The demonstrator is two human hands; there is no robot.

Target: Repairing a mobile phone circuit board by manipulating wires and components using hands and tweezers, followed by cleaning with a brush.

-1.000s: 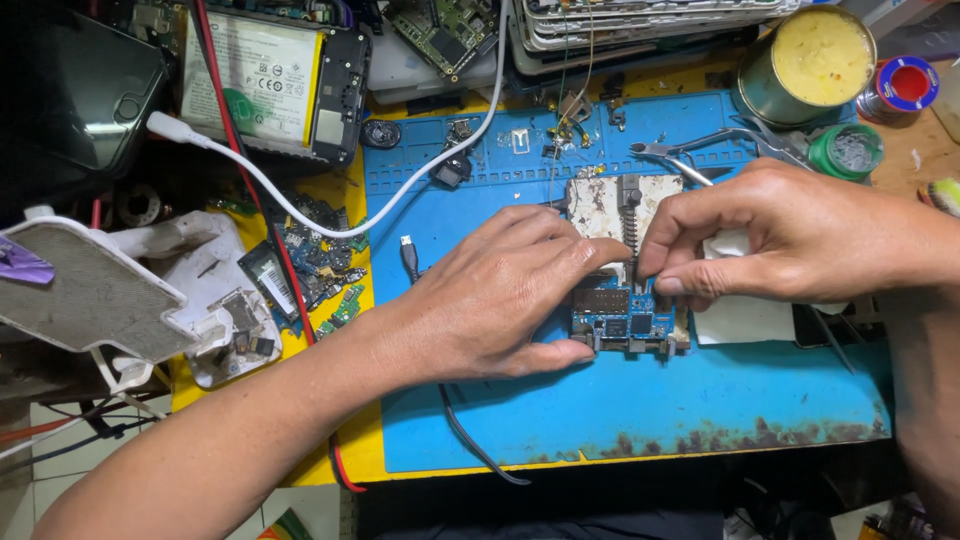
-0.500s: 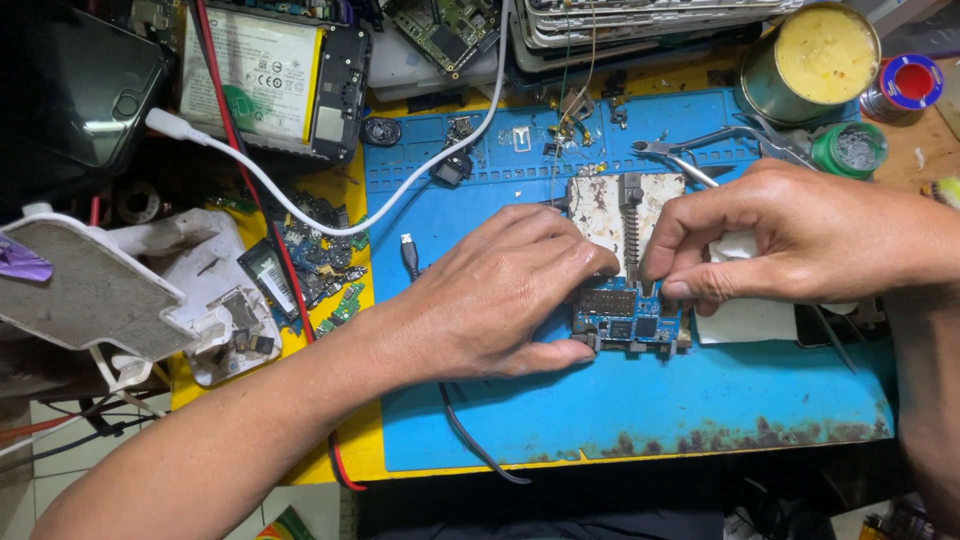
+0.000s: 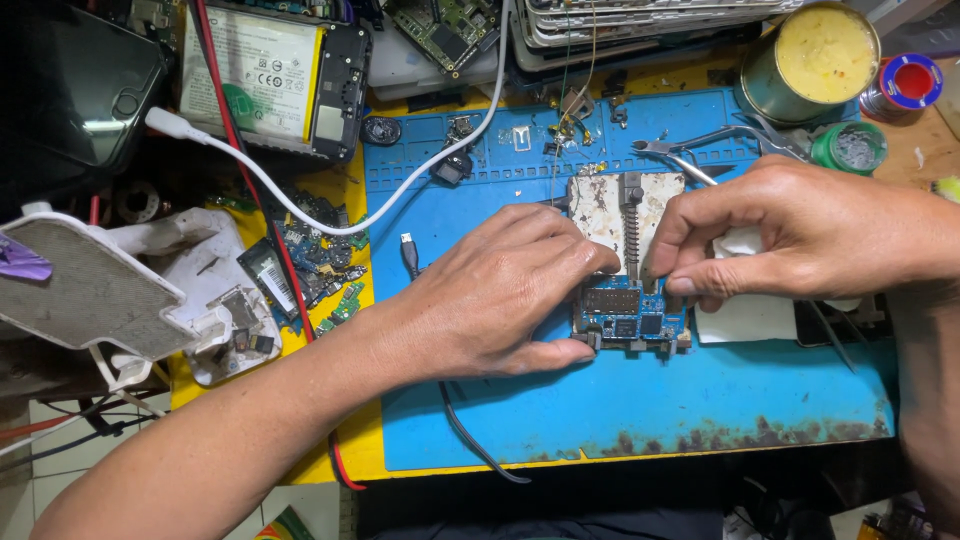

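Observation:
A small blue circuit board lies on a blue work mat, its top edge against a stained white metal holder. My left hand lies flat over the board's left side. Its thumb runs along the lower edge and its fingers curl over the top. My right hand comes in from the right. Thumb and forefinger are pinched together at the board's upper right corner. A folded white tissue lies under that hand. What the fingertips pinch is hidden.
Tweezers, a tin of yellow paste, a green pot and a small red-and-blue tin sit at the back right. A white cable crosses an opened phone. A white device and loose parts lie left.

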